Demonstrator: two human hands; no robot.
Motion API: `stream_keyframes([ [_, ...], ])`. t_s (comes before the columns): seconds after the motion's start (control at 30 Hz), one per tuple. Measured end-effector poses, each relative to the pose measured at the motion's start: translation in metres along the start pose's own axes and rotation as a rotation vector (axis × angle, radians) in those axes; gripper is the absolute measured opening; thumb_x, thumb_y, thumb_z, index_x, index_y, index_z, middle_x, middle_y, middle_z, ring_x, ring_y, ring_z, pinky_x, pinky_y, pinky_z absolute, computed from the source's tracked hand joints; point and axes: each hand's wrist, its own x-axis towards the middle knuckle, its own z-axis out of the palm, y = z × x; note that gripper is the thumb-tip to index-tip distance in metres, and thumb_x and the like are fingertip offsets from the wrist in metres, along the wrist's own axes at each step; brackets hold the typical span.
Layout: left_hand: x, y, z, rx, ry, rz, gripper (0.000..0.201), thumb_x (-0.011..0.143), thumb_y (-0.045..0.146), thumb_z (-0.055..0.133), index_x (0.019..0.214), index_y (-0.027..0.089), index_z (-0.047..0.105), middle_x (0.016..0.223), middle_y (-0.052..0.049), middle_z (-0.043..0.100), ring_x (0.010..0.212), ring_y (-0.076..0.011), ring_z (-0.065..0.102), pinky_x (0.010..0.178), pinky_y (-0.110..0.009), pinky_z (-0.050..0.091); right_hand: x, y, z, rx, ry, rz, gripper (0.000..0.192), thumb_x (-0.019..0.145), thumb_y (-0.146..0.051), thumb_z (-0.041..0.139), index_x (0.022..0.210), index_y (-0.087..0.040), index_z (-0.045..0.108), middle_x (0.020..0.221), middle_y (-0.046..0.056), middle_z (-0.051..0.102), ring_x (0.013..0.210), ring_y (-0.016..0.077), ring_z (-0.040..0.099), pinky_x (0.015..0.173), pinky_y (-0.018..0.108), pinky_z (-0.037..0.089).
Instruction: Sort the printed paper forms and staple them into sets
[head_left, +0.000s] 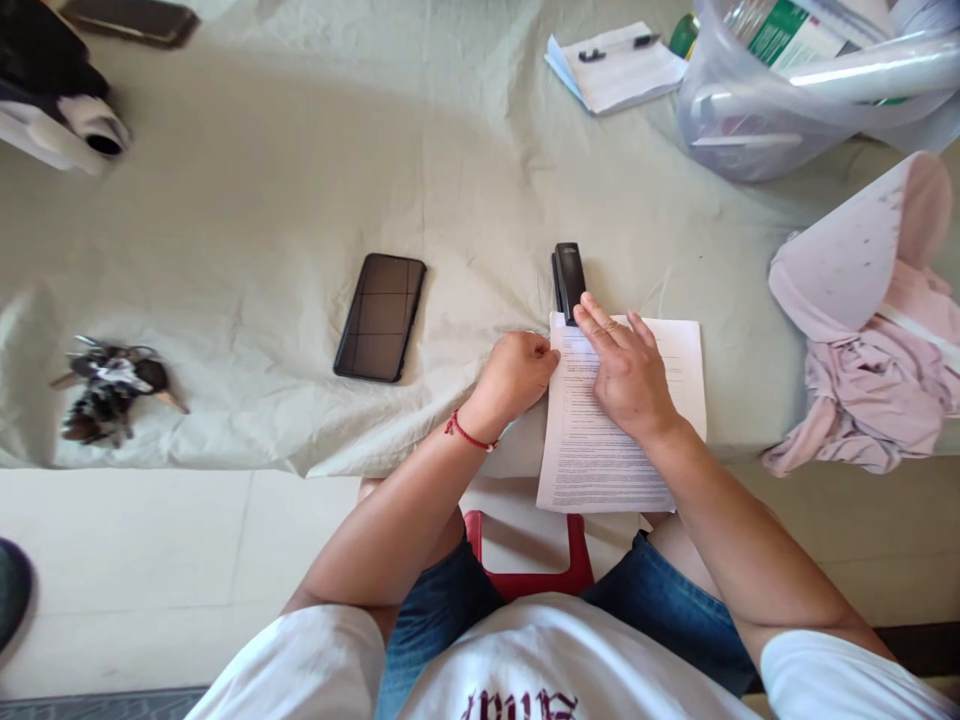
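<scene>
1. White printed sheets point(600, 440) lie squared up at the near edge of the desk point(262, 200), their lower part hanging out over my knees; the top left corner sits in or just at the mouth of the black stapler point(568, 278), though I cannot tell whether a staple is in yet.

2. My left hand point(517, 372) is curled into a loose fist at that corner, its grip closed on the edge of the paper (the pinch itself is hidden under my knuckles). My right hand point(626, 375) lies flat and open on the upper part of the page, fingertips touching the stapler's near end, gripping nothing.

3. By my judgement the aligning is done and the fastening is what remains.

4. The pages look thin, closely typed and flat, with no curl or crease showing; the stack seems only a few leaves thick.

5. Elsewhere on the pale cloth: a dark phone point(380, 317) to the left, a bunch of keys point(112, 385) further left, a pink garment point(877, 390) at right.
</scene>
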Motion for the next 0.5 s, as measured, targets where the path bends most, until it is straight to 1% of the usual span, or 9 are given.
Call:
stream_keyframes([
  [0.07,-0.001,0.000,-0.001,-0.003,-0.004,0.006,0.038,0.087,0.015,0.060,0.055,0.023,0.041,0.047,0.005,0.041,0.047,-0.0097,0.035,0.052,-0.030,0.021,0.003,0.002,-0.006,0.039,0.007,-0.002,0.081,0.094,0.006,0.035,0.161,-0.030,0.060,0.169,0.003,0.058,0.147,0.0237,0.066,0.133,0.062,0.041],
  [0.13,-0.003,0.001,-0.004,0.015,-0.019,-0.003,0.038,0.086,0.014,0.059,0.055,0.023,0.041,0.047,0.005,0.040,0.047,-0.0096,0.035,0.052,-0.029,0.020,0.006,0.004,-0.012,0.114,0.012,-0.012,0.077,0.095,0.003,0.037,0.159,-0.031,0.063,0.167,0.002,0.060,0.151,0.0229,0.063,0.131,0.057,0.047],
  [0.23,-0.009,0.004,-0.011,0.051,-0.045,-0.033,0.033,0.088,0.015,0.059,0.058,0.022,0.047,0.049,0.004,0.043,0.048,-0.0096,0.038,0.052,-0.028,0.023,0.010,0.010,-0.022,0.244,0.059,-0.013,0.064,0.101,-0.005,0.040,0.152,-0.031,0.069,0.161,0.002,0.066,0.150,0.0215,0.064,0.128,0.050,0.052],
  [0.3,-0.013,0.007,-0.017,0.055,-0.066,-0.062,0.031,0.090,0.016,0.059,0.060,0.021,0.052,0.050,0.005,0.044,0.048,-0.0094,0.039,0.051,-0.027,0.025,0.011,0.017,-0.026,0.273,0.111,0.017,0.055,0.103,-0.012,0.045,0.146,-0.030,0.074,0.155,0.002,0.071,0.146,0.0225,0.067,0.127,0.050,0.053],
  [0.4,-0.018,0.010,-0.027,0.001,-0.143,-0.077,0.027,0.091,0.017,0.060,0.065,0.020,0.055,0.051,0.006,0.043,0.047,-0.0084,0.037,0.049,-0.025,0.025,0.012,0.031,-0.029,0.262,0.154,0.133,0.041,0.103,-0.022,0.056,0.136,-0.028,0.079,0.141,0.005,0.079,0.135,0.0264,0.074,0.122,0.051,0.057],
  [0.5,-0.019,0.010,-0.035,-0.068,-0.283,-0.045,0.021,0.089,0.022,0.065,0.069,0.019,0.059,0.052,0.007,0.041,0.047,-0.0074,0.034,0.049,-0.024,0.023,0.013,0.046,-0.035,0.331,0.192,0.296,0.027,0.103,-0.030,0.063,0.121,-0.028,0.084,0.122,0.006,0.085,0.120,0.0279,0.080,0.115,0.051,0.060],
])
